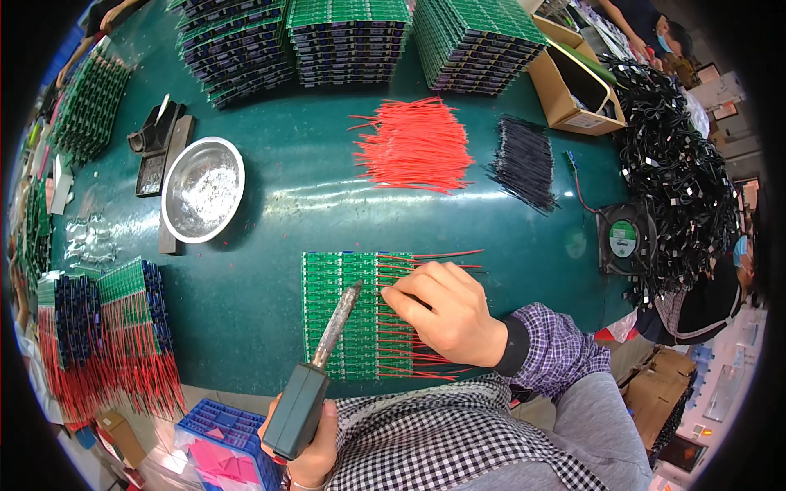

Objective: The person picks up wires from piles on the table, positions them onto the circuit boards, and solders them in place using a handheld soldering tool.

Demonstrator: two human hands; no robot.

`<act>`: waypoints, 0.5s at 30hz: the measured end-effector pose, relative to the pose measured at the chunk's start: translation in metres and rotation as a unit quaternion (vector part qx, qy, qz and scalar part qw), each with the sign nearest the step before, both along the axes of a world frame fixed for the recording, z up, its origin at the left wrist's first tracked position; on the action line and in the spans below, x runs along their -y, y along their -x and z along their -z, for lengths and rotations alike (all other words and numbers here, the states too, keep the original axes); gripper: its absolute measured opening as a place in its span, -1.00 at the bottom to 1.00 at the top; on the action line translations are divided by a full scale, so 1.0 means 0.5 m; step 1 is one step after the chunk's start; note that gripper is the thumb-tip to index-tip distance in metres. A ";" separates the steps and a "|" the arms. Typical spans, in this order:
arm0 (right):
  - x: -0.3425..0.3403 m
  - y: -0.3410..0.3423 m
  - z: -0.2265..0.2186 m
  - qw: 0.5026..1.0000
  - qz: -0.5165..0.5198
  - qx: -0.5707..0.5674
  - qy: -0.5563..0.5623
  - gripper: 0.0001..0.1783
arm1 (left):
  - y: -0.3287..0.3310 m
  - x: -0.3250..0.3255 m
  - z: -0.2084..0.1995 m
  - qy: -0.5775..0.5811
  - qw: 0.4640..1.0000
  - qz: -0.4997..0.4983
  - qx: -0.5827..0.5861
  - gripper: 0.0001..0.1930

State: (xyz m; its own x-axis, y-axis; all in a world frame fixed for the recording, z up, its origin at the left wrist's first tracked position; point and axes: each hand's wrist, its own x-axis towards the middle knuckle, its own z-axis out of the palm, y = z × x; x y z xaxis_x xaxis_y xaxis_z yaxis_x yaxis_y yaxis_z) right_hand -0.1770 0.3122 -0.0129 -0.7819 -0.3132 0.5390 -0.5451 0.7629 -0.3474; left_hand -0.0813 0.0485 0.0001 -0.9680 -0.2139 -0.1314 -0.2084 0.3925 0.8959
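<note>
My left hand (315, 446) grips the dark handle of a soldering iron (327, 348), whose metal tip points up over a green circuit board panel (340, 315) lying on the green table (270, 270). Several red wires run rightward off the panel's right side. My right hand (446, 315) rests on those wires at the panel's right edge, fingertips pinching a thin black wire against the board. A loose pile of red wires (417, 147) and a pile of black wires (524, 159) lie farther back.
Stacks of green boards (348, 37) line the far edge. A metal bowl (202, 188) and an iron stand (155, 135) sit at left, finished wired boards (106, 327) at near left. A small fan (624, 237), black cable heap (679, 164), cardboard box (573, 86) at right. Blue crate (225, 442) below.
</note>
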 end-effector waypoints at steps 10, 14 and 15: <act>-0.003 -0.003 0.003 1.000 -0.002 0.021 -0.011 -0.78 | 0.010 0.008 -0.011 0.019 0.996 0.086 0.026 -0.61; -0.001 -0.003 0.003 1.000 0.001 0.023 -0.009 -0.78 | 0.014 0.008 -0.015 0.021 0.995 0.092 0.042 -0.62; -0.001 -0.003 0.002 1.000 0.002 0.025 -0.013 -0.78 | 0.016 0.007 -0.016 0.021 0.995 0.092 0.042 -0.62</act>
State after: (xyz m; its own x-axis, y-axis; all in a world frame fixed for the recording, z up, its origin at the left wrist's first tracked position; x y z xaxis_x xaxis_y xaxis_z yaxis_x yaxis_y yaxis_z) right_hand -0.1753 0.3129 -0.0141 -0.8086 -0.3236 0.4913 -0.5252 0.7735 -0.3548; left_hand -0.0896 0.0450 0.0082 -0.9770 -0.0416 -0.2089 -0.2039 0.4673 0.8603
